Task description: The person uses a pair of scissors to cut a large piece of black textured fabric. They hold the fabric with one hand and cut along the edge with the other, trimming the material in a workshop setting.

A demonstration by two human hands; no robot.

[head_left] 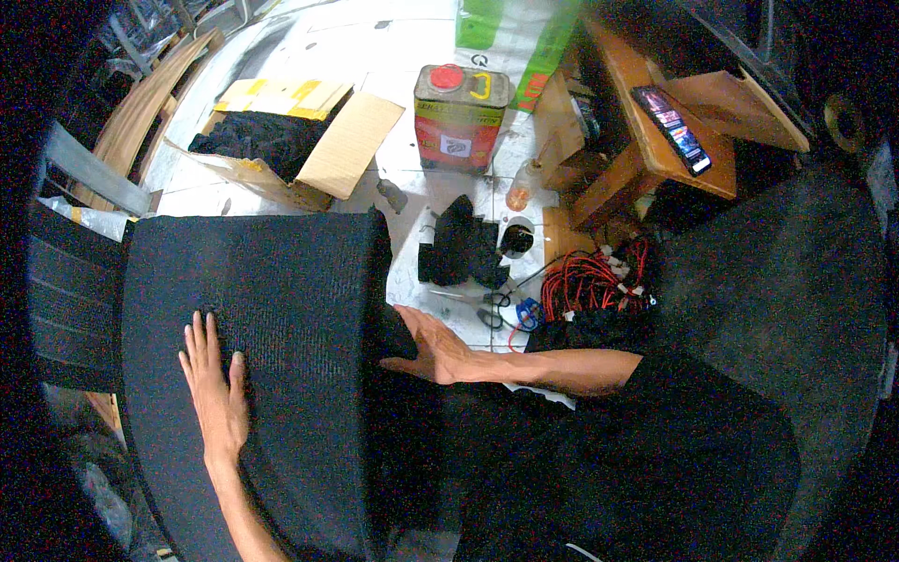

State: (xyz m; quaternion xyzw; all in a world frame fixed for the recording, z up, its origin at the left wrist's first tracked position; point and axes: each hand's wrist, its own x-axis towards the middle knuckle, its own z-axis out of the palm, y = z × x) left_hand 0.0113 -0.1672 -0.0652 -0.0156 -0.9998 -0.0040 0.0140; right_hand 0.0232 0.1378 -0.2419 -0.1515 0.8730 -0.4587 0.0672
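The left hand (221,407) lay open, palm down with fingers extended, on a black padded piece (290,309). The right hand (435,351) touched the same piece along its right edge, thumb apart from fingers; from my remote view I could not tell whether it gripped or merely pressed. Just beyond the right hand, I noted dark cloth pieces (457,245) on the white floor (403,262) and, to its right, red and black wires (585,283). Farther beyond stood a red can (435,129). Beyond the left hand, an open cardboard box (351,150) held dark material (262,140); well beyond the right hand, rightward, a phone (674,129) rested on a wooden bench (648,142).
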